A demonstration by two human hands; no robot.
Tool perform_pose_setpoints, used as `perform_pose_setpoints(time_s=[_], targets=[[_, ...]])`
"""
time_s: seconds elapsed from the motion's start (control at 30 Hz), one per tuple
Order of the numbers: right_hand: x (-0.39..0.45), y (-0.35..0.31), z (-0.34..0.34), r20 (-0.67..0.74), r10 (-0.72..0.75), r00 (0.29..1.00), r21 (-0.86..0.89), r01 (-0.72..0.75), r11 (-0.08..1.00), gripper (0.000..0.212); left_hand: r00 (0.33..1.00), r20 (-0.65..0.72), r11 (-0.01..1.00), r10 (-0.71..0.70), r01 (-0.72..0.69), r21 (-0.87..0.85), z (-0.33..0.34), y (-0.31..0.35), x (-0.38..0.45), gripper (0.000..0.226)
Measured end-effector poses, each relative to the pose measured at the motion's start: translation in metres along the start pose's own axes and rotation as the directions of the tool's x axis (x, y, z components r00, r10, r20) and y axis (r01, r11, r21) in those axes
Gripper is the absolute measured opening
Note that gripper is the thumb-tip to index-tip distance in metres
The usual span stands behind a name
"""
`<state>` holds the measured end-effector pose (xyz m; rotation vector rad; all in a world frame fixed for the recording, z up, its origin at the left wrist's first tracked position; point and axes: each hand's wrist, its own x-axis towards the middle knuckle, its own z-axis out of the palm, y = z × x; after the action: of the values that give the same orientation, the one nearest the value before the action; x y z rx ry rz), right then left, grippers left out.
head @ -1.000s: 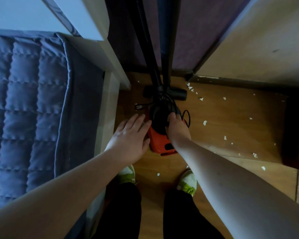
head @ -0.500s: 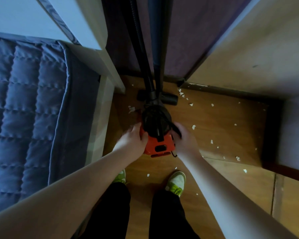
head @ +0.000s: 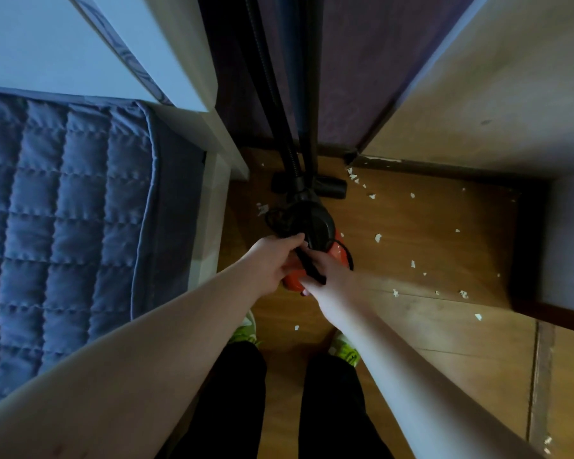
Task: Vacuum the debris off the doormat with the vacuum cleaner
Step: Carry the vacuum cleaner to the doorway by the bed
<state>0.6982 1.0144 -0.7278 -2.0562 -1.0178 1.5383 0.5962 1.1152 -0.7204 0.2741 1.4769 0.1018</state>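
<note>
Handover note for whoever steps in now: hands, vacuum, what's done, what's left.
Left hand: fingers closed on the black cord at the vacuum cleaner.
Right hand: on the orange body, grip hidden.
Vacuum cleaner sits on the wooden floor beside the bed; floor nozzle parked by the wall.
White debris is scattered to the right.
Done: no vacuuming visible. Left: free the cord, vacuum the scraps.

Bare forearms, no sleeves, watch or rings, lead to the left hand (head: 272,263) and right hand (head: 328,276). Below are black trousers (head: 232,402) and lime-green trainers (head: 347,349) with white panels (only the toes show).
</note>
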Motion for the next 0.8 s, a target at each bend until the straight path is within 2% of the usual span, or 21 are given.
perform_pose_setpoints(time_s=[0.1, 0.2, 0.3, 0.4, 0.47, 0.57, 0.67, 0.8], targets=[[-0.002, 0.001, 0.007, 0.033, -0.002, 0.999, -0.085, 0.005, 0.996, 0.054, 1.000, -0.021, 0.996, -0.020, 0.018, -0.092, -0.007, -0.006, 0.005, 0.027], [-0.003, 0.008, 0.012, 0.007, 0.005, 1.000, -0.398, -0.001, 0.917, 0.038, 0.996, -0.070, 0.981, -0.053, 0.038, -0.192, -0.014, -0.010, 0.008, 0.022], [-0.007, 0.024, 0.014, -0.088, -0.198, 0.976, -0.632, 0.099, 0.769, 0.022, 0.994, -0.086, 0.971, -0.071, 0.049, -0.235, -0.020, -0.011, 0.008, 0.014], [-0.007, 0.037, 0.016, -0.200, -0.389, 0.899, -0.706, 0.144, 0.694, 0.017, 0.990, -0.106, 0.959, -0.090, 0.057, -0.279, -0.024, -0.007, 0.005, 0.013], [-0.007, 0.037, 0.017, -0.217, -0.407, 0.887, -0.713, 0.140, 0.687, 0.016, 0.988, -0.123, 0.954, -0.094, 0.054, -0.294, -0.027, -0.005, 0.006, 0.015], [-0.004, 0.029, 0.019, -0.251, -0.304, 0.919, -0.659, 0.068, 0.749, 0.025, 0.984, -0.158, 0.965, -0.085, 0.042, -0.259, -0.033, -0.001, 0.004, 0.013], [0.000, 0.019, 0.026, -0.214, -0.128, 0.968, -0.518, -0.002, 0.855, 0.025, 0.979, -0.190, 0.970, -0.069, 0.021, -0.244, -0.042, 0.003, 0.001, 0.012], [0.003, 0.005, 0.037, -0.192, -0.082, 0.978, -0.317, 0.017, 0.948, 0.023, 0.978, -0.198, 0.967, -0.061, 0.009, -0.256, -0.054, 0.007, -0.001, 0.012]])
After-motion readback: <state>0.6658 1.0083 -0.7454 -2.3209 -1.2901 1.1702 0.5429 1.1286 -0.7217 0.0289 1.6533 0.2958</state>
